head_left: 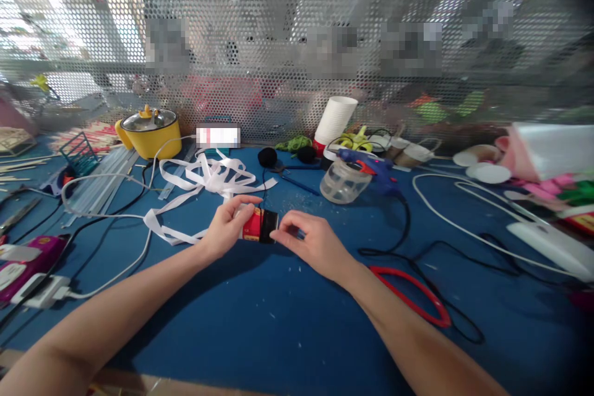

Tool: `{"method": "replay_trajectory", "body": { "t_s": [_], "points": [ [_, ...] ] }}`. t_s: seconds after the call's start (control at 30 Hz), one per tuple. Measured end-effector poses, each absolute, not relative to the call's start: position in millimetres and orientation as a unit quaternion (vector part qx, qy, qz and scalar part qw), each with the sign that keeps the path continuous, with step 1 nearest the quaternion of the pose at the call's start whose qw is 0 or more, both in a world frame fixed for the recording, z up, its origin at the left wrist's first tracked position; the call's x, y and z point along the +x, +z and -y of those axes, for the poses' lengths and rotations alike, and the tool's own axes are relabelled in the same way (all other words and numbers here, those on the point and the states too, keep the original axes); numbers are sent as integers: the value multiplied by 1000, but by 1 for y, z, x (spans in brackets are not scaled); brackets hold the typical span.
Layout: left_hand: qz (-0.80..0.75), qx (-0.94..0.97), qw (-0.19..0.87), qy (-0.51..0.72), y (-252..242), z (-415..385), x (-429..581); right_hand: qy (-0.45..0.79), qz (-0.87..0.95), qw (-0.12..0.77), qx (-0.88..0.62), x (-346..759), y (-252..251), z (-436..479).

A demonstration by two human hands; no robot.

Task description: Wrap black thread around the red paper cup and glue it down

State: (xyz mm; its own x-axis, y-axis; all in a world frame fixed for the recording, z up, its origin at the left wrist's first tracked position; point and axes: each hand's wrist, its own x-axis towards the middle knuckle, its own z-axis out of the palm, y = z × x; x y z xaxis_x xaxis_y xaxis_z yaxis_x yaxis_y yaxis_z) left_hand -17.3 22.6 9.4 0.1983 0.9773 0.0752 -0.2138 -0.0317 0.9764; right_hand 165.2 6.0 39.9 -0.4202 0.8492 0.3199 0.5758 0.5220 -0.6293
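A red paper cup (251, 226) with yellow markings lies sideways between my hands, its right end covered by a black yarn band (268, 226). My left hand (231, 223) is closed around the cup's left end, thumb along its upper side. At the black end, my right hand (310, 238) has its fingers bent together, the fingertips touching the cup's edge. Whether they also pinch a strand is too small to tell. A thin black strand runs up from the cup toward a black yarn ball (267, 157) behind it.
White ribbon (213, 176) sprawls behind my left hand, near a yellow pot (155, 135). A blue glue gun (371, 168) rests on a clear plastic tub (343, 184). Stacked white cups (336, 117) stand at the back. Cables and a red loop (408, 300) lie right.
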Motion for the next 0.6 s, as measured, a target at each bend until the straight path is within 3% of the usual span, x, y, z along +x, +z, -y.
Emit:
{"method": "replay_trajectory", "body": {
  "t_s": [0.13, 0.6],
  "points": [
    [-376, 537, 581, 483, 9, -14, -12, 207, 770, 381, -468, 166, 41, -6],
    [-333, 638, 520, 459, 3, -5, -9, 328, 742, 359, -462, 157, 32, -1]
  ]
}}
